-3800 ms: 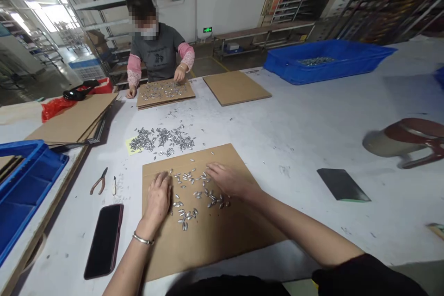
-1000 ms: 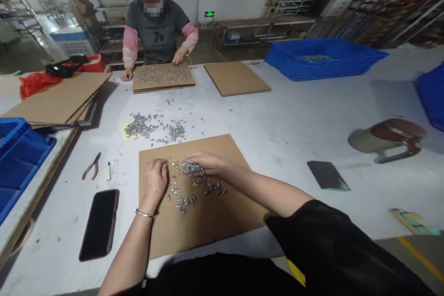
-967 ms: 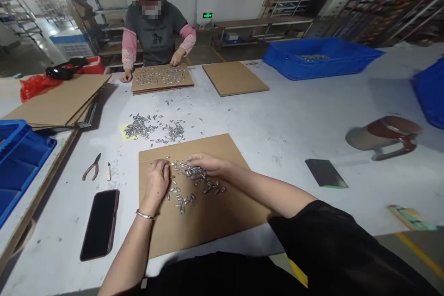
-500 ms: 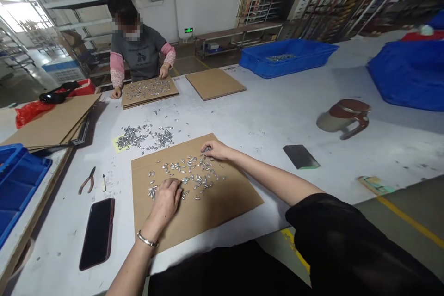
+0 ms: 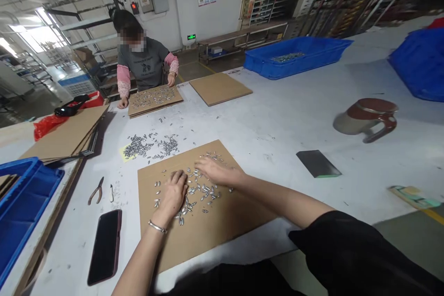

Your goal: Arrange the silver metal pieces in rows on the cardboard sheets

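Observation:
Small silver oval metal pieces (image 5: 208, 190) lie scattered over a brown cardboard sheet (image 5: 197, 245) in front of me. My left hand (image 5: 174, 193), with a bracelet at the wrist, rests palm down on the sheet's left part, fingers spread over some pieces. To its right, my right hand (image 5: 215, 171) lies low over the pieces with fingers stretched out. What is beneath both palms is hidden. Beyond the sheet's far edge sits a heap of the same pieces (image 5: 137, 146), partly on a yellow paper (image 5: 124, 153).
Pliers (image 5: 97, 192) and a phone (image 5: 104, 246) lie at left, near a blue crate (image 5: 31, 203). A mug (image 5: 367, 118) and dark block (image 5: 317, 163) are at right. Across the table, a co-worker (image 5: 145, 62) handles a piece-covered cardboard stack (image 5: 152, 99) beside a blue tray (image 5: 294, 58).
My right hand has come nearer and left, its curled fingers now stretched out. My left hand has slid forward on the sheet, uncovering pieces behind it. The view has shifted slightly.

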